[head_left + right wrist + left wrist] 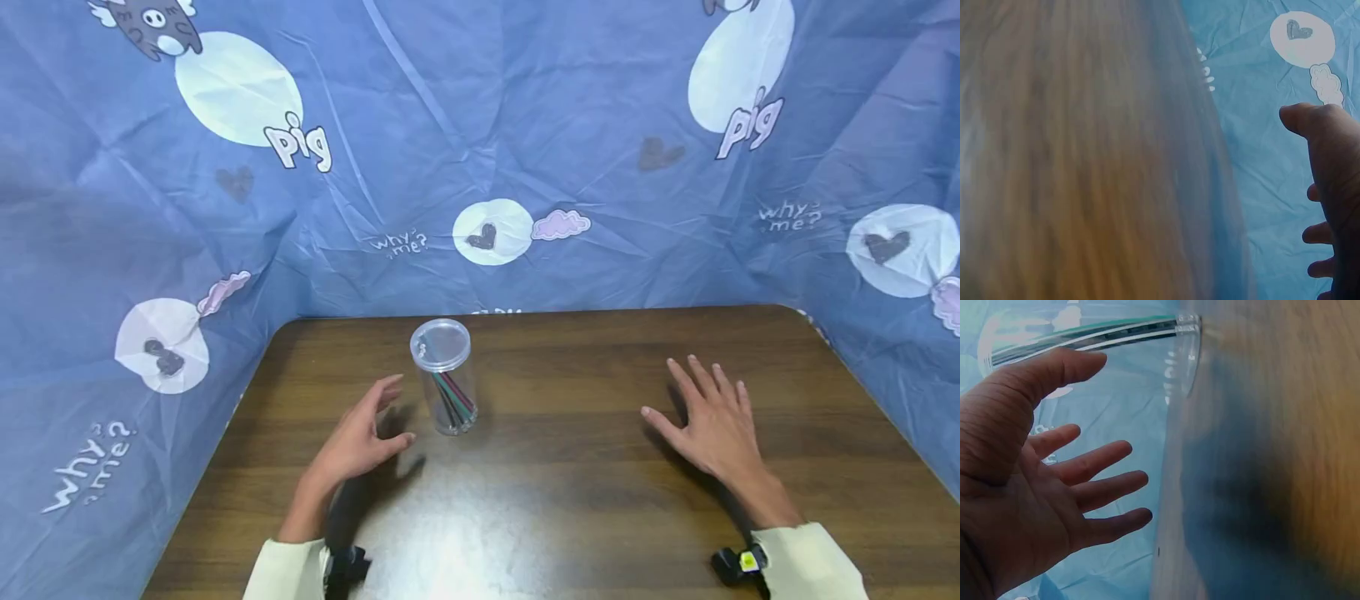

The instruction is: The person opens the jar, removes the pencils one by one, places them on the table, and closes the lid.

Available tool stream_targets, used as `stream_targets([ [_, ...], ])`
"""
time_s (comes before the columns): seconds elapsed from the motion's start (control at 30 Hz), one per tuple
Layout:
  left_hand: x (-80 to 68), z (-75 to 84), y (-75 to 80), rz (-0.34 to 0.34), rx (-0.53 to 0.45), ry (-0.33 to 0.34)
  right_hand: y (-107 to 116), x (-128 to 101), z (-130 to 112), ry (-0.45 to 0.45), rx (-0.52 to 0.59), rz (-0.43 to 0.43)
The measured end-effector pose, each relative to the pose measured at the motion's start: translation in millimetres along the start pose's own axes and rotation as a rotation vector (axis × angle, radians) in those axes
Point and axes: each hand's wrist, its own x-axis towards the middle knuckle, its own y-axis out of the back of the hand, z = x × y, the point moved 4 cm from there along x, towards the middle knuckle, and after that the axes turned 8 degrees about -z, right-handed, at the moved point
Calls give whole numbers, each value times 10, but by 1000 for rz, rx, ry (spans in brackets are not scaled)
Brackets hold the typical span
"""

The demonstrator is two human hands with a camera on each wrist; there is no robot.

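Clear lidded jar (446, 379) of coloured sticks stands at two o'clock from the open, empty left hand (358, 442). Right hand (716, 429) lies flat, holding nothing. A clumsy reach could topple it.

Your left hand (358, 442) open, fingers spread and loosely curved, thumb apart, holding nothing. Your right hand (715, 427) flat, palm down, fingers straight and splayed. Both forearms sleeved, wrists strapped.
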Motion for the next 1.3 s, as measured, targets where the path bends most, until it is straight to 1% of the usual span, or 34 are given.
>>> stream_targets([
  [0.1, 39, 51, -18, 9, -41, -20, -12, 2, -21, 4, 18, 4],
  [0.23, 102, 102, -44, 41, -86, -46, -11, 12, -53, 7, 39, 15],
  [0.4, 174, 145, -87, 57, -153, -83, -7, 60, -119, 43, 66, 58],
  [0.53, 196, 152, -161, 45, -178, -64, -37, 90, -171, 78, 103, 96],
  [0.63, 225, 157, -212, 58, -194, -49, -37, 109, -206, 102, 121, 129],
  [0.77, 288, 189, -235, 99, -246, -72, -9, 133, -261, 129, 128, 164],
  [0.97, 354, 194, -288, 134, -334, -100, -20, 141, -331, 161, 156, 187],
  [1.13, 364, 178, -369, 149, -369, -68, -40, 136, -380, 184, 167, 200],
  [1.3, 361, 207, -442, 169, -342, -15, -70, 118, -419, 197, 168, 191],
])
